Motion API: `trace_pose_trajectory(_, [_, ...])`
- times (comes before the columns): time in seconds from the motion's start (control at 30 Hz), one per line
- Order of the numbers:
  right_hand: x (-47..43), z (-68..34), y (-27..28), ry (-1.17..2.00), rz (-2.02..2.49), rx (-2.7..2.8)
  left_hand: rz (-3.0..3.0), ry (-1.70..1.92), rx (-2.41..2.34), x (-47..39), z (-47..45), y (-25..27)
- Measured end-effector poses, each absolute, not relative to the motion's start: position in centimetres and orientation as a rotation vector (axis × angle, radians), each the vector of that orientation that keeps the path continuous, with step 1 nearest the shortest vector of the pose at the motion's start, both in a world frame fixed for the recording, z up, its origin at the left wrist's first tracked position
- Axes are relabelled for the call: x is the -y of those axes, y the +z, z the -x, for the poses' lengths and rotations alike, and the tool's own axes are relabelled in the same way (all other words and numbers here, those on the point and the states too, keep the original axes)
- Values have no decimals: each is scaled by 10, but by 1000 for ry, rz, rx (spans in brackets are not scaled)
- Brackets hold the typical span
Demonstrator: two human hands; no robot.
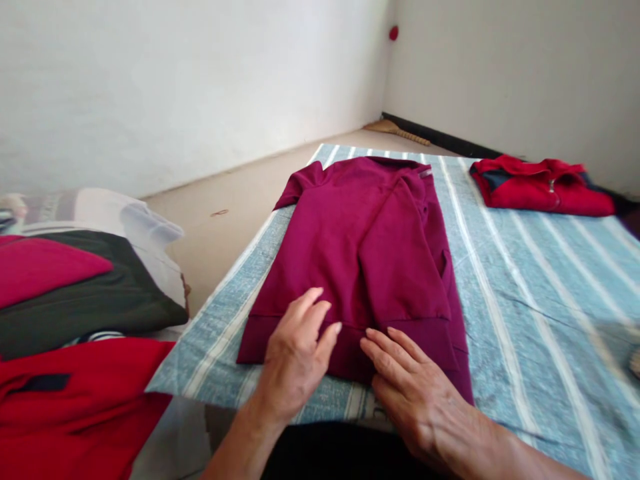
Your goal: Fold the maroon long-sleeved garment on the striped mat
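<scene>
A magenta sweatshirt (345,247) lies spread on a blue, white-striped cloth (485,293). Its neck end points away from me, and its wide hem band is closest to me. The right side is folded inward over the body, while part of a sleeve sticks out at the far left. My left hand (295,350), fingers apart, is over the left part of the hem; whether it touches the fabric I cannot tell. Flat on the hem's right part rests my right hand (415,383), its fingers stretched out and close together. Neither hand grips anything.
A folded red jacket (545,190) with dark shoulder patches lies at the far right of the cloth. Lower left, beside the cloth's edge, are piled garments: red (85,400), dark green (135,283), pink (45,263) and white (120,207). White walls (200,80) stand behind.
</scene>
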State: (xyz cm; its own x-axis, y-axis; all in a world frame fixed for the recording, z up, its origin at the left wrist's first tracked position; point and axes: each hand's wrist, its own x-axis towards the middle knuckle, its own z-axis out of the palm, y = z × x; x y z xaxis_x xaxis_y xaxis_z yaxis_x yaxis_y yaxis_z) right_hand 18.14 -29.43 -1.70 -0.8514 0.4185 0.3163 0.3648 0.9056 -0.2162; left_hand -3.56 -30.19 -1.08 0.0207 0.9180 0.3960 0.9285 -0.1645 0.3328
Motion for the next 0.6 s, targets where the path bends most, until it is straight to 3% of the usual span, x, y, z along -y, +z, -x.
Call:
trace_pose_trajectory(0.13, [286,-198,-2,350,699,2553,2513,-670,1819,298,6,-32])
trace_pose_trajectory(0.33, [263,-217,-2,231,821,2329,2522,-415,1853,299,5,-44])
trace_pose_trajectory(0.6, [265,-205,-17,179,792,2475,2525,-234,1917,297,4,-39])
